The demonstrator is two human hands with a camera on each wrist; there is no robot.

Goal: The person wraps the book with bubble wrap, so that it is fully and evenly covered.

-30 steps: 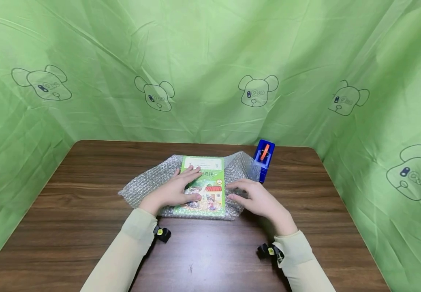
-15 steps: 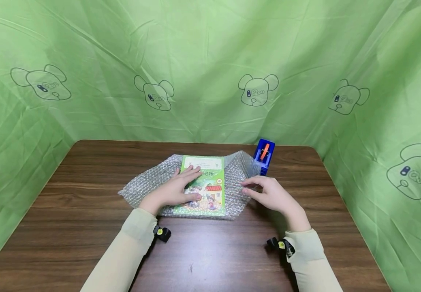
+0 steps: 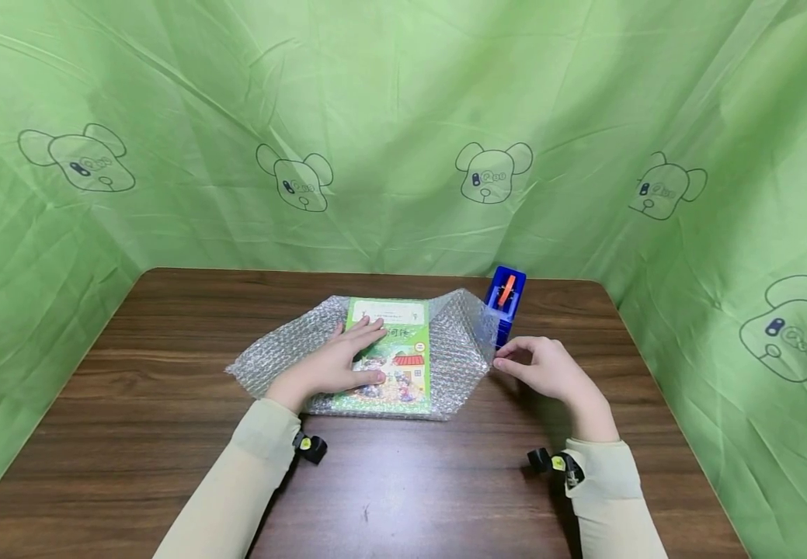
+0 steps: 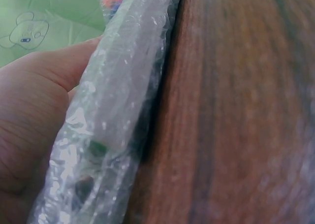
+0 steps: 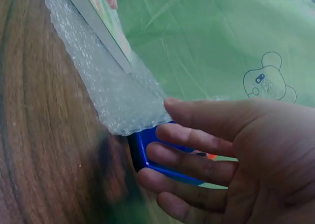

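A green picture-cover book [image 3: 410,380] lies on a sheet of bubble wrap [image 3: 455,349], which also runs over its near edge. My left hand [image 3: 333,361] presses flat on the cover with spread fingers. In the left wrist view the bubble wrap [image 4: 118,86] hides the book's side and part of that hand. At the wrap's right corner is my right hand [image 3: 546,369], fingers loosely bent. The right wrist view shows its thumb tip right at the edge of the bubble wrap [image 5: 108,91], with the index fingertip a little below and a gap between them.
A blue holder [image 3: 504,303] with an orange piece stands at the back right, partly behind the wrap's corner. The brown wooden table [image 3: 389,489] extends around the book. Green cloth [image 3: 389,116] printed with bear heads hangs behind and at both sides.
My right hand has moved right, from beside the book out to the wrap's right corner. The left hand, the book and the wrap have stayed where they were.
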